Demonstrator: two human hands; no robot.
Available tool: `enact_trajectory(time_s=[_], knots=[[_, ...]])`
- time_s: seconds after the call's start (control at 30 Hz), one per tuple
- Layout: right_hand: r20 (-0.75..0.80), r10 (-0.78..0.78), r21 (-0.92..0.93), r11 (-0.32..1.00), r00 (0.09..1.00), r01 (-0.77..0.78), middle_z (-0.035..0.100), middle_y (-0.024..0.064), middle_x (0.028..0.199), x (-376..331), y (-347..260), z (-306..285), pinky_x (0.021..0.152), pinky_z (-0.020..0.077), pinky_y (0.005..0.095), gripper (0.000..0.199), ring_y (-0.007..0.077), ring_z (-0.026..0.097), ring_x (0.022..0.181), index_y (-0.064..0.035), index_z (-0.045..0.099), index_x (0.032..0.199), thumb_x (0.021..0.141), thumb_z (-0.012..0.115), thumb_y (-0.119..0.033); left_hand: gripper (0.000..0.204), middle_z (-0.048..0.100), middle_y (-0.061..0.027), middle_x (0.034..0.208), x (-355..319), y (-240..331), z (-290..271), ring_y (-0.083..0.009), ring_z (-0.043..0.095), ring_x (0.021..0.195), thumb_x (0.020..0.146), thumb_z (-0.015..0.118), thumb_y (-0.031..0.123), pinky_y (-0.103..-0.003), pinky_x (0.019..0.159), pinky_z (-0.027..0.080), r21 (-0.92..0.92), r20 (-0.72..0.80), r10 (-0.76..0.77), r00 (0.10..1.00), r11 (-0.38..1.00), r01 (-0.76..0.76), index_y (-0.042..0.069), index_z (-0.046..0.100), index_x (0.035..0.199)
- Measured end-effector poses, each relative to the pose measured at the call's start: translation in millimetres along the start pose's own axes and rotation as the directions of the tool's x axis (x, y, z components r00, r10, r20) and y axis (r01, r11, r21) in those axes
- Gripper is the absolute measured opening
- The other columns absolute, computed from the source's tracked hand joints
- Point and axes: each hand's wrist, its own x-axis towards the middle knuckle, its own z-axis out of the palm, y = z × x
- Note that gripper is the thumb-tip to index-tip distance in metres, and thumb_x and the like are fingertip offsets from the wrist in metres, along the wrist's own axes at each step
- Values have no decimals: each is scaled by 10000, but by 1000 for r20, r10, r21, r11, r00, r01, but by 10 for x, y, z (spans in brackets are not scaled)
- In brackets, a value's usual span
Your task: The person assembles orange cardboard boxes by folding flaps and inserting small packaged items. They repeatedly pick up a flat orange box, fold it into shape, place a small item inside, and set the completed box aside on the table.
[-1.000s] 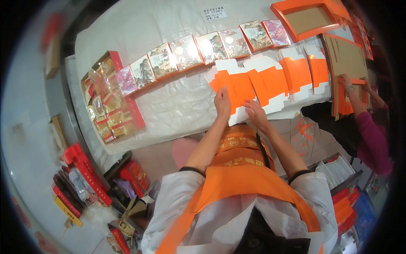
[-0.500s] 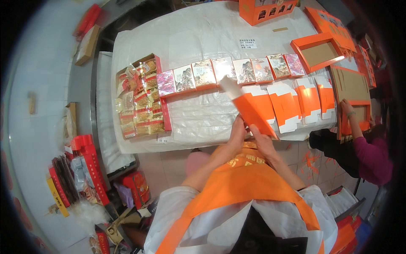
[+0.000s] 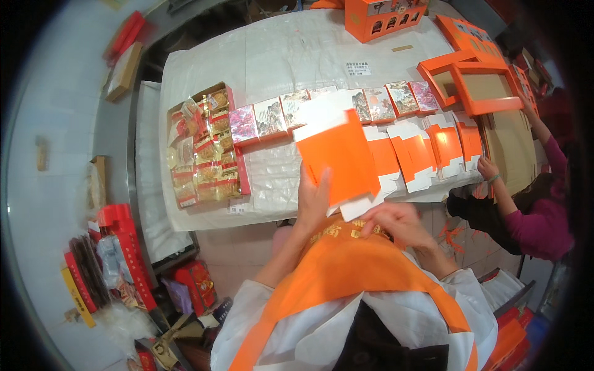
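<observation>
My left hand (image 3: 314, 195) is closed on the left lower edge of a flat orange folding carton (image 3: 339, 157) with white end flaps, held up over the table's near edge. My right hand (image 3: 399, 224) is beside the carton's lower white flap (image 3: 360, 206), slightly blurred, its fingers bent and a gap between thumb and forefinger. Behind the carton runs a row of small picture-printed boxes (image 3: 270, 117), partly hidden by it. To its right lie several flat orange cartons (image 3: 411, 154) with white flaps.
An open box of wrapped pastries (image 3: 230, 102) stands left on the white-covered table (image 3: 272, 55). At the right, a co-worker's hand (image 3: 526, 99) is at an orange tray frame (image 3: 492, 108); another hand (image 3: 489, 168) is near the cartons. An orange gift box (image 3: 362, 28) stands far back.
The carton has turned from edge-on to broad side up and shifted left with my left hand. My right hand has come off it. The co-worker has raised an orange tray frame toward the back.
</observation>
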Motion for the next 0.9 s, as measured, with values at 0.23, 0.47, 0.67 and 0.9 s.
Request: enact_trajectory(time_s=[0.23,0.47,0.67,0.9], knots=[[-289,-553,-494,785,781,374,497,114,1215,448,-103,-182,936,370,298,256,160,470,1113,-11,545,1085,907,489,-186,744,375,-156,1307,-446,161,112,-203,411,1169,848,523,139,-313,984,336,14,267,51,962,998,-57,-3,56,1410],[-217,-465,-257,876,859,409,549,107,1080,377,14,-235,812,424,280,201,159,516,971,-9,562,910,902,531,-207,683,377,-119,1301,-413,176,46,-181,408,1157,847,511,115,-302,971,351,-46,329,20,944,999,-5,34,134,1412],[-120,-385,-245,905,915,348,605,95,920,367,74,-294,726,442,255,193,135,550,815,18,580,879,901,502,-157,370,533,-103,1101,-220,36,27,-189,507,996,872,505,155,-301,857,416,204,348,238,907,925,-321,42,480,1223],[-166,-291,-143,952,942,269,548,129,1128,467,344,-356,814,427,269,131,152,528,963,-11,533,825,896,479,-107,264,554,-103,1019,41,-147,-99,-185,518,948,896,452,142,-292,807,413,245,387,-211,898,962,120,18,576,1094]])
